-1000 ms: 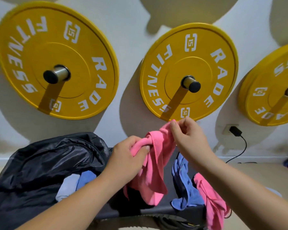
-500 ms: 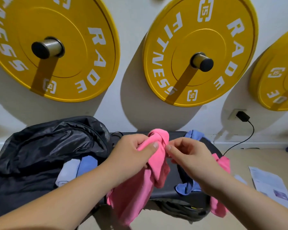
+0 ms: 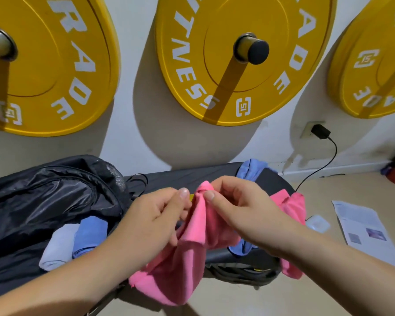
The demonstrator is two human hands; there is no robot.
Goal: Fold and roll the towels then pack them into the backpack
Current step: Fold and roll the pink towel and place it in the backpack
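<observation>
While both of your hands pinch the same bunched top edge of the pink towel (image 3: pixel 187 258), they sit close together above the middle of the bench (image 3: pixel 192 176), thumbs nearly meeting: left hand (image 3: pixel 155 222) on the left of the bunch, right hand (image 3: pixel 244 210) on its right. From that pinch the cloth hangs crumpled, its long axis running down and toward you past the bench's near edge; no fold or roll shows in it yet.

The backpack (image 3: pixel 43 201) lies open at the bench's left end, with a pale rolled towel (image 3: pixel 59 249) and a blue rolled towel (image 3: pixel 89 236) side by side in its mouth. A loose blue towel (image 3: pixel 251 169) and a second pink towel (image 3: pixel 290 206) drape over the bench's right end.

Judgement: you appear to be finding the edge. Your hands likely need to part along it, across the bench, so the cloth opens square. Your left hand is nearer the backpack, so packing would fall to it.
</observation>
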